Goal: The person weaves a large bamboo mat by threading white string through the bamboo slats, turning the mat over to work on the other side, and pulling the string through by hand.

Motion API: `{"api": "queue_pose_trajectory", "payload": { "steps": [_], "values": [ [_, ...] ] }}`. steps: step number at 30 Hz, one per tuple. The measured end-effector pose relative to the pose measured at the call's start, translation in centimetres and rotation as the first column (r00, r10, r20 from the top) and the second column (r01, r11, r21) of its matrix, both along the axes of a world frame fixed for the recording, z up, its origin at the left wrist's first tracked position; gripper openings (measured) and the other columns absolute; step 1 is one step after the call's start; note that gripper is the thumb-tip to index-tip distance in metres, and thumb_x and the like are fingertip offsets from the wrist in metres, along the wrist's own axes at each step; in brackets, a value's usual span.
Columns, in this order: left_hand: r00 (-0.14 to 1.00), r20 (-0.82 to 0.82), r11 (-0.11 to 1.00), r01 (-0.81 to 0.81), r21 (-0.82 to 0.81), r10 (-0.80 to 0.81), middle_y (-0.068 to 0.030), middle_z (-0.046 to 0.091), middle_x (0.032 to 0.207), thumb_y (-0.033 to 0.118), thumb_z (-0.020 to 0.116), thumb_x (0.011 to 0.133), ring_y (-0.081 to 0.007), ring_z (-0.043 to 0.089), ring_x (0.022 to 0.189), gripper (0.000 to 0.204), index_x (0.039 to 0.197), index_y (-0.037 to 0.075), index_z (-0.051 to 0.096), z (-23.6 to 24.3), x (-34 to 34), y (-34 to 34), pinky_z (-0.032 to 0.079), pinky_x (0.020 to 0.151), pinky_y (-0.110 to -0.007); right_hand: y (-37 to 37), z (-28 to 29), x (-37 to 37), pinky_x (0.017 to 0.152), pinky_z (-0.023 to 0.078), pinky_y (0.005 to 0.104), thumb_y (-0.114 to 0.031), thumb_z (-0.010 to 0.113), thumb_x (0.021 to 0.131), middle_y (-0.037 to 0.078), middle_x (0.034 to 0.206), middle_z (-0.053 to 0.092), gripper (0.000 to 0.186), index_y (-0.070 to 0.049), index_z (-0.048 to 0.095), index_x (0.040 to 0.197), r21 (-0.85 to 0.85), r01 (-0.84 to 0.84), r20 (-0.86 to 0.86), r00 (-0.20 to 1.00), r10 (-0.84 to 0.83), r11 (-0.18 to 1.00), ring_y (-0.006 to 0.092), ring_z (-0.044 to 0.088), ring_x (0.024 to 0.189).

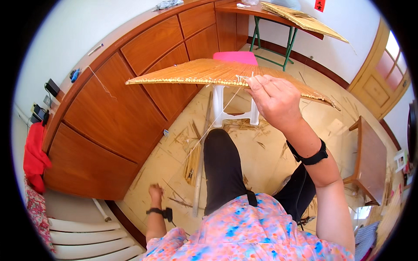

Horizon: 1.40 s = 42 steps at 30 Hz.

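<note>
A wide mat of thin yellow-brown stalks (191, 69) lies across a stool with a pink seat (235, 56) and white legs (218, 104). Cut stalk ends line its near edge, with white stitching along them. My right hand (274, 98) is closed in a pinch on that edge, right of its middle; the fingertips partly hide what they grip. From beside these fingers a white thread (212, 126) stretches tautly down to the left. Low on the left, my left hand (156, 191) is closed at the thread's lower end, which is faint against the floor.
Cut stalks (191, 165) and a long pale pole (199, 174) lie on the floor by my knee. Wooden cabinets (115, 104) line the left side. Another stalk panel (305, 19) rests on a green-legged table at the back. A low wooden table (370, 161) stands right.
</note>
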<state>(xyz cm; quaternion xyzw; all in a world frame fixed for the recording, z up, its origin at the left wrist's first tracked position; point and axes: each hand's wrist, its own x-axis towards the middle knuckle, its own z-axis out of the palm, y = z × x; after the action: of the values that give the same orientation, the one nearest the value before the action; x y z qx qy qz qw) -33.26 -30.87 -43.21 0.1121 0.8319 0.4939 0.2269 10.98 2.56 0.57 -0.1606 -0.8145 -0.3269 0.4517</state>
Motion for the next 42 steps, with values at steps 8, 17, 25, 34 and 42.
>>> {"api": "queue_pose_trajectory", "payload": {
  "steps": [8, 17, 25, 34, 42],
  "values": [
    [0.775, -0.138, 0.385, 0.450, 0.806, -0.617, -0.0051, 0.056, 0.095, -0.008, 0.059, 0.088, -0.0175, 0.064, 0.079, 0.017, 0.100, 0.002, 0.053, 30.6, 20.8, 22.3, 0.054, 0.072, -0.030, -0.8, -1.6, 0.9, 0.067, 0.054, 0.0325, -0.013, 0.071, 0.076, 0.008, 0.093, 0.070, 0.027, -0.004, 0.069, 0.102, 0.023, 0.006, 0.055, 0.998, -0.008, 1.000, 0.0225, 0.069, 0.082],
    [0.625, 0.087, 0.371, 0.341, 0.864, -0.776, -0.0093, 0.059, 0.101, -0.006, 0.058, 0.092, -0.0198, 0.067, 0.076, 0.021, 0.112, -0.006, 0.062, 31.2, 31.8, 26.2, 0.055, 0.073, -0.030, -1.5, -2.5, 1.2, 0.068, 0.055, 0.0338, -0.013, 0.065, 0.078, 0.012, 0.099, 0.070, 0.030, -0.002, 0.069, 0.106, -0.047, -0.004, 0.099, 0.995, 0.009, 0.999, 0.0254, 0.070, 0.086],
    [0.711, -0.601, -0.015, 0.641, 0.768, -0.365, -0.0182, 0.063, 0.096, 0.009, 0.055, 0.099, -0.0234, 0.066, 0.068, 0.013, 0.095, -0.003, 0.060, 33.5, 27.2, 22.8, 0.056, 0.062, -0.032, -1.9, -3.0, 1.7, 0.067, 0.054, 0.0326, -0.013, 0.066, 0.078, 0.010, 0.096, 0.070, 0.028, -0.002, 0.069, 0.104, -0.022, -0.018, 0.101, 0.995, 0.020, 1.000, 0.0236, 0.070, 0.083],
    [0.551, 0.048, 0.391, 0.525, 0.756, -0.833, -0.0111, 0.062, 0.091, 0.008, 0.047, 0.102, -0.0167, 0.063, 0.074, 0.019, 0.095, -0.003, 0.060, 20.3, 21.5, 23.5, 0.052, 0.073, -0.029, -1.7, -3.3, 2.5, 0.067, 0.053, 0.0302, -0.011, 0.067, 0.076, 0.008, 0.092, 0.069, 0.025, -0.002, 0.070, 0.100, 0.012, -0.015, 0.007, 1.000, 0.015, 1.000, 0.0217, 0.068, 0.082],
    [0.520, 0.008, 0.332, 0.533, 0.778, -0.854, -0.0102, 0.062, 0.091, 0.011, 0.050, 0.102, -0.0179, 0.063, 0.074, 0.019, 0.096, -0.003, 0.061, 18.3, 22.2, 22.7, 0.052, 0.076, -0.032, -1.8, -2.9, 1.9, 0.065, 0.053, 0.0305, -0.011, 0.070, 0.077, 0.008, 0.089, 0.069, 0.022, -0.004, 0.071, 0.098, -0.004, -0.003, -0.030, 1.000, 0.003, 1.000, 0.0216, 0.068, 0.080]
  ]
}}
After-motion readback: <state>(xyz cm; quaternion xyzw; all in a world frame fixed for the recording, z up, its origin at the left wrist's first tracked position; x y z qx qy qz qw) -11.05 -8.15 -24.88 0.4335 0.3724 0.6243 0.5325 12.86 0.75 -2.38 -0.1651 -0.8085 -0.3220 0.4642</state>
